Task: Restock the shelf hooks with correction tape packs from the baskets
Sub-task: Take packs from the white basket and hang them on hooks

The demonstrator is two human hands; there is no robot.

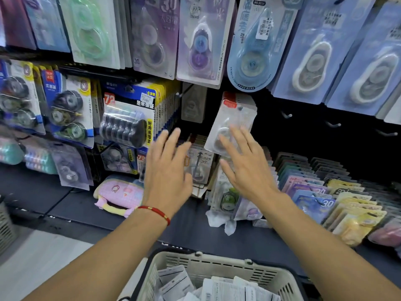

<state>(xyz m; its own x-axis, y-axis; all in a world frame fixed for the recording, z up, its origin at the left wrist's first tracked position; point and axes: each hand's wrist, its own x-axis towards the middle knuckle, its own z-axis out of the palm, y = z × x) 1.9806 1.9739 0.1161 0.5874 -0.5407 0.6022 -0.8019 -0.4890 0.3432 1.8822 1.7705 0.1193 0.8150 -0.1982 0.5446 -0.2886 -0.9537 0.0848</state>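
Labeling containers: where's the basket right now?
Head view, bottom centre-right: the beige slotted basket sits below the shelf edge, between the two forearms, with packs inside.

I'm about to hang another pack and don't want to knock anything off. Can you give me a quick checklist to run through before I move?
1. Tilted clear pack seated on its hook: cannot tell; it hangs crooked and its hole is blurred.
2. Right hand free: not ok; straight fingers lie against that pack.
3. Left hand free: ok; open, holding nothing.
4. Bare hooks available: ok; several show on the dark panel to the right.
5. Stock in the basket: ok; packs lie inside.
6. Loose packs on the shelf ledge out of the way: not ok; they sit under both hands.
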